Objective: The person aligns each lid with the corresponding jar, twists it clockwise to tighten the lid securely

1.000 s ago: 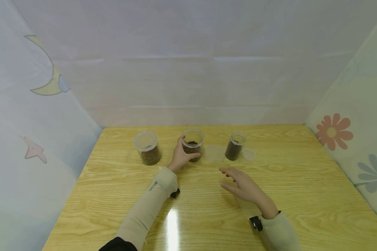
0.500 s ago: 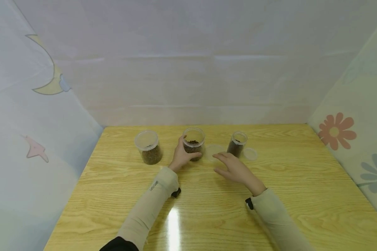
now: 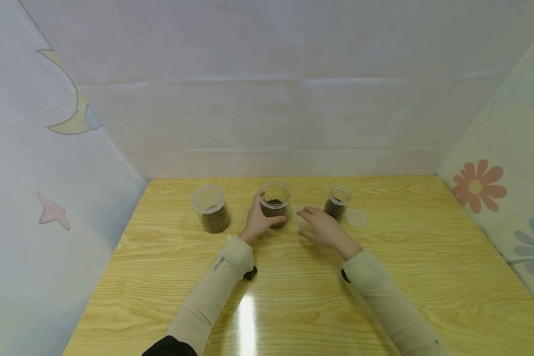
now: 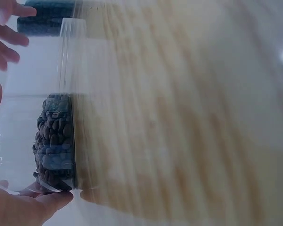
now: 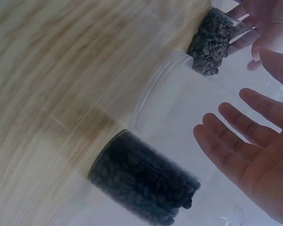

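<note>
My left hand (image 3: 257,220) grips a clear, lidless jar (image 3: 275,193) partly filled with dark beans that look like coffee beans (image 4: 54,146). Its thumb and fingers wrap the jar's sides. Beside that jar lies a clear round lid (image 5: 155,89), partly covered by my right hand in the head view. The right hand (image 3: 322,228) is held over this lid, fingers extended and spread, with nothing in its grasp. Just behind the right hand stands a narrower open jar (image 3: 336,205) of dark beans, its lower part partly hidden.
At the left stands a wide clear jar (image 3: 213,210) with brown contents. A smaller round lid (image 3: 356,218) lies right of the narrow jar. The wooden table (image 3: 267,306) meets a pale cloth backdrop (image 3: 267,123) at its far edge.
My right hand has moved forward and left, from the near side of the table to over the larger lid. The left hand has kept its hold on the middle jar.
</note>
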`<state>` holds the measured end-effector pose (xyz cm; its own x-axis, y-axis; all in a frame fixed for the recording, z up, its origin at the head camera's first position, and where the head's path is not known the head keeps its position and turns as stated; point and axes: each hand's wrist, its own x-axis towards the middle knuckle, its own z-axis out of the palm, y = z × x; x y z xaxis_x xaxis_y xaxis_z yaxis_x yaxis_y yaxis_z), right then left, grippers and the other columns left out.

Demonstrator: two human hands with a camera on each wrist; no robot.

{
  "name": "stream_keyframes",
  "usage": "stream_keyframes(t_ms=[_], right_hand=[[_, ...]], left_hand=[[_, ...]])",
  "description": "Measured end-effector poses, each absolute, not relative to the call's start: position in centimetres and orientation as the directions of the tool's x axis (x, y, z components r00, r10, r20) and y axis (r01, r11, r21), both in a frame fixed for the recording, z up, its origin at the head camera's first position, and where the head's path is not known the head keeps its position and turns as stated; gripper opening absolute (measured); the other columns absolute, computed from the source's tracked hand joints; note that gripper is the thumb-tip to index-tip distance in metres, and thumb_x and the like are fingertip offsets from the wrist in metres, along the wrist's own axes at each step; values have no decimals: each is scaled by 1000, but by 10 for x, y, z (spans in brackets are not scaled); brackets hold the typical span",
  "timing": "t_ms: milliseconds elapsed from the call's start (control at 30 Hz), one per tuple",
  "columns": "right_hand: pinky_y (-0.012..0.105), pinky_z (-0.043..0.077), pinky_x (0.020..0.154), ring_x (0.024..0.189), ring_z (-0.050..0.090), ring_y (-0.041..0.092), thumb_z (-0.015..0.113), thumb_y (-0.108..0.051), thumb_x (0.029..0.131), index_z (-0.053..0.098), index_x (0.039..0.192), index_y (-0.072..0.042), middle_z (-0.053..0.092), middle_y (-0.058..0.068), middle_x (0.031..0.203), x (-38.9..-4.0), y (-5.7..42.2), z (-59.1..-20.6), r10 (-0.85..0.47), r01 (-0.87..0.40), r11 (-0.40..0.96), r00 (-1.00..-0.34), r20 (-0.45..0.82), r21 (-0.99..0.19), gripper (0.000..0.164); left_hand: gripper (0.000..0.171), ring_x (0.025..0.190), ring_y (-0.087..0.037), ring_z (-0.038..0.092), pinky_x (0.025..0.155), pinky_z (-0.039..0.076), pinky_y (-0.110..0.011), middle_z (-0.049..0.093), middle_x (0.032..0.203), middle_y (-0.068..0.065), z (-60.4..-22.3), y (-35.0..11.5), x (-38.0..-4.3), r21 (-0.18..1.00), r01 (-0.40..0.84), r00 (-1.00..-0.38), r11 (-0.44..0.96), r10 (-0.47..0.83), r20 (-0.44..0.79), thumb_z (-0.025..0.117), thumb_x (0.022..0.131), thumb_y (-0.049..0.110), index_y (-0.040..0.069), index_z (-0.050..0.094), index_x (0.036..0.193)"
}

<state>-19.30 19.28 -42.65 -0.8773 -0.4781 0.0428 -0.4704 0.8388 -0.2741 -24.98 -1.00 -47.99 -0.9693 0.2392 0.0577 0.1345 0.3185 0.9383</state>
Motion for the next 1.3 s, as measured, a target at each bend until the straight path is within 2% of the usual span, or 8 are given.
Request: stream_keyframes(t_ms=[233, 500, 933, 1133, 1300], right_hand=[[46, 45, 85, 109, 49, 38, 65, -25, 85, 50, 126, 2, 50, 21, 123, -206, 187, -431, -459, -442, 865, -889, -15, -237, 52], [49, 41, 90, 120, 38, 40, 66, -28, 84, 44, 132, 0, 42, 21, 131, -225, 183, -444, -386, -363, 917, -912, -139, -166, 60], [54, 41, 87, 117, 38, 43, 63, -31, 85, 39, 136, 0, 40, 23, 131, -243, 178, -453, -321, -298, 946, -914, -249, -124, 64], [53, 43, 83, 111, 40, 43, 62, -27, 85, 39, 136, 0, 41, 24, 128, -247, 175, -455, -319, -284, 945, -911, -262, -162, 62], [51, 42, 85, 109, 42, 42, 65, -28, 83, 44, 132, -1, 45, 23, 123, -249, 174, -457, -344, -311, 935, -910, -230, -170, 60]], left_hand=[[97, 128, -34, 30, 101, 29, -50, 28, 142, -22, -481, -10, -250, 943, 138, -968, 303, 243, 64, 79, 71, 25, 10, 16, 143], [97, 127, -32, 32, 99, 31, -50, 30, 141, -21, -481, -9, -250, 946, 111, -970, 306, 242, 35, 79, 71, 27, 13, 16, 144], [98, 127, -30, 33, 99, 32, -48, 30, 141, -18, -484, -9, -252, 944, 119, -968, 309, 246, 41, 80, 69, 30, 19, 17, 144], [97, 126, -31, 34, 99, 33, -49, 31, 140, -20, -484, -10, -253, 945, 126, -967, 302, 252, 49, 79, 70, 30, 18, 17, 143], [97, 125, -31, 35, 98, 33, -48, 34, 138, -20, -484, -11, -253, 945, 122, -969, 304, 242, 47, 80, 69, 28, 17, 18, 143]])
